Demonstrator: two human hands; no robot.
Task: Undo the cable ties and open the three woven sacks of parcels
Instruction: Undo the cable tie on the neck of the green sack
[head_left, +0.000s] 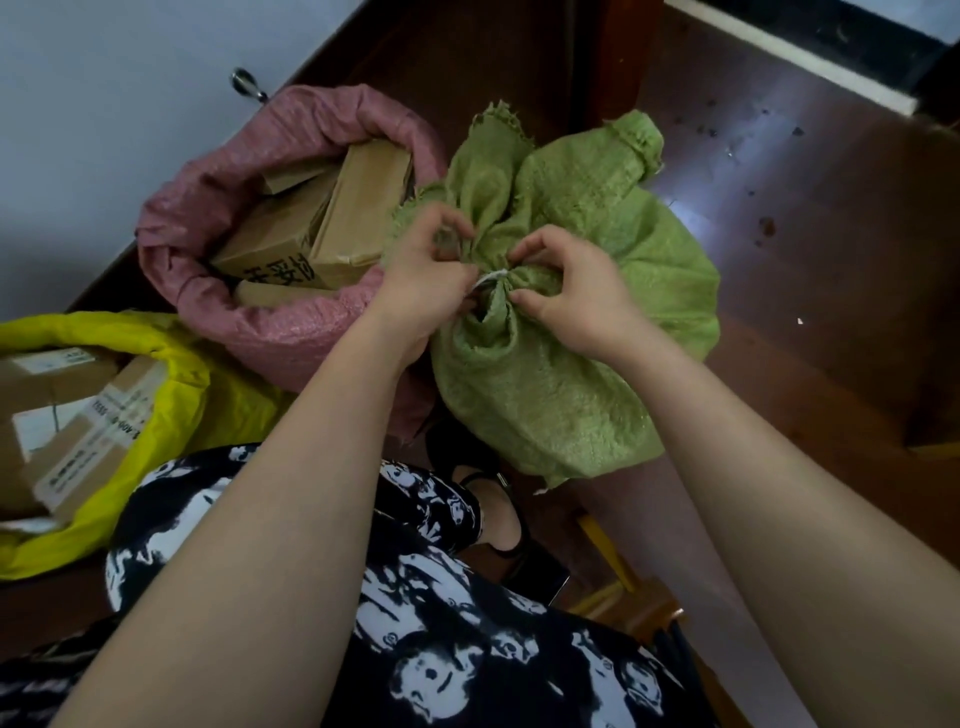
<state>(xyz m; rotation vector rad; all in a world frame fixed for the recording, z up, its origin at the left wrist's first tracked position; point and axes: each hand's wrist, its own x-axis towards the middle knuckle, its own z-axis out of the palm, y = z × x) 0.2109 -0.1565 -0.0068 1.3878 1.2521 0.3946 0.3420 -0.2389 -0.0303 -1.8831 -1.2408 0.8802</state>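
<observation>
I see my left grip (423, 270) and right grip (566, 291) both pinching the bunched neck of the crinkled green woven sack (545, 384) at its white cable tie (488, 279).

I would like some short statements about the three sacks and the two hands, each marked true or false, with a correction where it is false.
1. The green sack is tied at its neck with a white tie. True.
2. The pink sack is closed. False: its mouth is open and brown boxes show inside.
3. Both hands work at the neck of the green sack. True: the left hand and the right hand pinch there.
4. The yellow sack is empty. False: it holds labelled boxes.
5. The right hand holds scissors. False: no tool is seen in it.
</observation>
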